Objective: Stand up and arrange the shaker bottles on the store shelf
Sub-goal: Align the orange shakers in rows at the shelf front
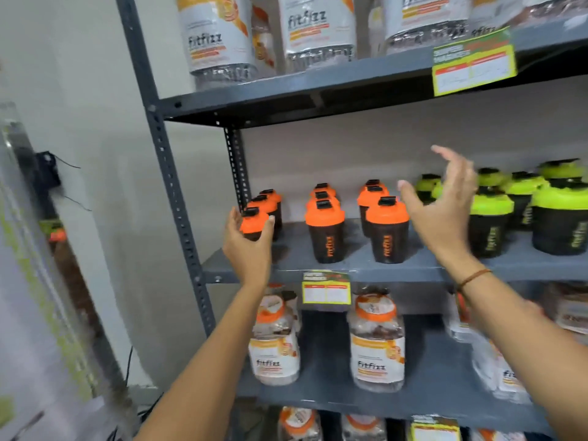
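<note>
Black shaker bottles stand on the middle grey shelf [350,268] in rows. Those with orange lids fill the left half, such as the one at the front centre [326,235] and another to its right [388,233]. Green-lidded shakers [488,224] crowd the right half. My left hand [249,246] wraps around the front-left orange-lidded shaker [253,222], which stands upright near the shelf's left end. My right hand [440,211] hovers open, fingers spread, between the orange and green groups, touching nothing and hiding part of the green bottles behind it.
The grey metal upright [178,214] of the rack runs just left of my left hand. Large jars [377,345] fill the shelf below and the shelf above [219,39]. Yellow price tags [326,289] hang on the shelf edges. A white wall lies to the left.
</note>
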A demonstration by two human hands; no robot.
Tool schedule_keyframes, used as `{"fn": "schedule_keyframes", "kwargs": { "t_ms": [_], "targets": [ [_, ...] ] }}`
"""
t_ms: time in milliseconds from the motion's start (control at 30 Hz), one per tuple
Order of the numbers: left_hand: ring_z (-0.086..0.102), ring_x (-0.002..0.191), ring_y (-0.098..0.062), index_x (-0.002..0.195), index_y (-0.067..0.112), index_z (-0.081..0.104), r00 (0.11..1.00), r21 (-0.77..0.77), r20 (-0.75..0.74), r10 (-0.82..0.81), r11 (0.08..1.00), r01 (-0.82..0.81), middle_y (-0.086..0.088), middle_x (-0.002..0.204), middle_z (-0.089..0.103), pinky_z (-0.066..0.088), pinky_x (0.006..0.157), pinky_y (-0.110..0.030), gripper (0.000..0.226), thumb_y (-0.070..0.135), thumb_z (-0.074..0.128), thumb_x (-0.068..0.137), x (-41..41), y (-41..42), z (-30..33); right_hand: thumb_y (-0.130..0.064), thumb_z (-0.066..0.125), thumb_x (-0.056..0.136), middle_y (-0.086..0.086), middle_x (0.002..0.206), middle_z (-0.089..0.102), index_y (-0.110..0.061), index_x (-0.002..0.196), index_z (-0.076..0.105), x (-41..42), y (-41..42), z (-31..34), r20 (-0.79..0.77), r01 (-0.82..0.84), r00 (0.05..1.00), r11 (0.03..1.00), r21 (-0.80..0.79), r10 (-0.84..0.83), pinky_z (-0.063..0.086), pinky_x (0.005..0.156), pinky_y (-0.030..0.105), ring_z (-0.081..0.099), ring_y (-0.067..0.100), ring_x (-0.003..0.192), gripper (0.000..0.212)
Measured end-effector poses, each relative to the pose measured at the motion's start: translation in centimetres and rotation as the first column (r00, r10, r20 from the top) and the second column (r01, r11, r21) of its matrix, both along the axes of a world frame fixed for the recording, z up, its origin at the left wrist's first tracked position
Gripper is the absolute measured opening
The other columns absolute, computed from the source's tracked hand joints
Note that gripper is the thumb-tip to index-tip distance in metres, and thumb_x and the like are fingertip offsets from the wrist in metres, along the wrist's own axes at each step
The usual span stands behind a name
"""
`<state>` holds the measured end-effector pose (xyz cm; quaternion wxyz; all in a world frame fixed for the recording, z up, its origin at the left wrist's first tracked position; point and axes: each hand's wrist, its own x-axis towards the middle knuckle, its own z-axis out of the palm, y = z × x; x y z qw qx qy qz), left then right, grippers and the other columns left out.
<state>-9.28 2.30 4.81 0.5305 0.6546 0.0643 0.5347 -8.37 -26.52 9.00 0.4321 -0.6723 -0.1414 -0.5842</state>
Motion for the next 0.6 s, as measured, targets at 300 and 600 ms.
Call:
{"fn": "schedule_keyframes", "kwargs": {
  "t_ms": [300, 600],
  "targets": [
    [0.041, 0.132, -0.042, 0.144, 0.009, 0.029, 0.87, 0.217, -0.49, 0.06, 0.975, 0.055, -0.017, 0.141, 0.05, 0.034, 0.108, -0.056, 0.103, 0.05, 0.081, 0.065, 1.7, 6.5, -2.8, -0.031, 0.077, 0.084, 0.018, 0.165, 0.017, -0.004, 0.16, 0.01, 1.3, 13.7, -5.2, -0.535, -0.228, 0.84, 0.954, -0.196, 0.091, 0.017, 0.122, 0.042, 0.017, 0.031, 0.152, 0.105],
    [0.053, 0.126, -0.03, 0.136, 0.013, 0.044, 0.806, 0.224, -0.591, -0.008, 0.959, 0.174, -0.01, 0.13, 0.062, 0.027, 0.112, -0.054, 0.092, 0.061, 0.076, 0.065, 4.1, 9.1, -4.6, -0.038, 0.083, 0.076, 0.016, 0.153, 0.044, -0.01, 0.157, 0.016, 5.0, 14.8, -6.7, -0.703, -0.154, 0.708, 0.987, -0.056, 0.071, 0.04, 0.109, 0.046, 0.044, 0.037, 0.138, 0.109]
  ]
}}
